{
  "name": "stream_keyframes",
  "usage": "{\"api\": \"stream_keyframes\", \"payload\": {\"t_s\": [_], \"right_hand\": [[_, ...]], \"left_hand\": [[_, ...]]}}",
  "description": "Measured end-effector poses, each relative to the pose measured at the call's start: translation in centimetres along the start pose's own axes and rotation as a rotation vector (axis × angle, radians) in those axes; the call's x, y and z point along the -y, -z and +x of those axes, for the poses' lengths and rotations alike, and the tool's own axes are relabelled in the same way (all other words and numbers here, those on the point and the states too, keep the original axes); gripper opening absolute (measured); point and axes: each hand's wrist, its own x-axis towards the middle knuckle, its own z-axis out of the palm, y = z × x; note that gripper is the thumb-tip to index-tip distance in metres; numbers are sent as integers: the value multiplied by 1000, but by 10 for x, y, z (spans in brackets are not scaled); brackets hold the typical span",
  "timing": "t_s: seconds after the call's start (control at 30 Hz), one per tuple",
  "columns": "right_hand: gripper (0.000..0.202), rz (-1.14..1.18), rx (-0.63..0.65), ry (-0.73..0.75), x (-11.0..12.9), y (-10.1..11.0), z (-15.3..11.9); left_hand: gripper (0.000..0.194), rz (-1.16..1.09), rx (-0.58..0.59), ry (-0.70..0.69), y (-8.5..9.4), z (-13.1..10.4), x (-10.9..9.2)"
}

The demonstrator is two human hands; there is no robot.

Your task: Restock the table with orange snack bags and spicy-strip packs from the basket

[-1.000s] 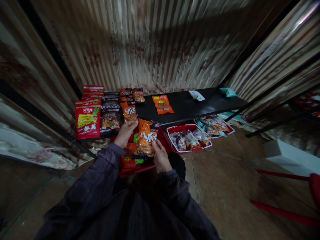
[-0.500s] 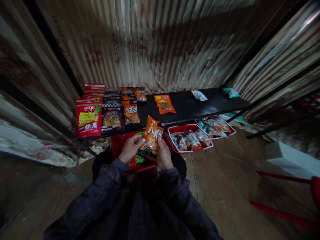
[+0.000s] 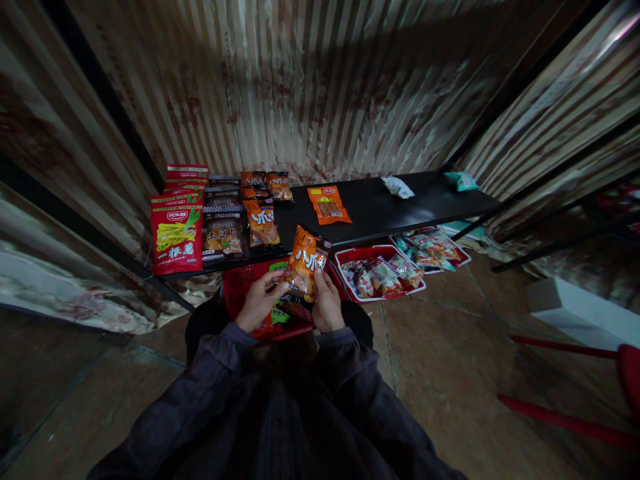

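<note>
Orange and glossy, a snack packet (image 3: 303, 261) is gripped at its sides by the fingers of the left hand (image 3: 259, 300) and right hand (image 3: 327, 303), above a red basket (image 3: 235, 288); beyond, matching packets (image 3: 262, 225) are ranged on a black shelf (image 3: 367, 217).

Red basket (image 3: 233, 288): contents partly hidden by left hand (image 3: 260, 300), right hand (image 3: 329, 308) and orange snack bag (image 3: 303, 267), the bag's reverse unseen. Rear red packets (image 3: 186, 173): largely covered by the front one (image 3: 177, 237); fine print illegible. White box (image 3: 583, 313) and red-legged furniture (image 3: 630, 383): cut off at right edge.
</note>
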Motion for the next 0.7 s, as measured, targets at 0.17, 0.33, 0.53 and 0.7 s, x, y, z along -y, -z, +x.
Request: {"api": "stream_keyframes", "payload": {"t_s": [0.17,0.33,0.53,0.7], "right_hand": [[32,-27,71,-35,1,2,3],[31,-9,74,-44,3,2,3],[33,25,51,-76,2,0,1],[38,22,46,-49,-3,-1,0]], "left_hand": [[39,-44,-57,9,-1,0,10],[37,-52,-120,11,-4,-4,13],[41,76,-135,-24,0,-4,21],[41,483,-136,-272,-1,-11,16]]}}
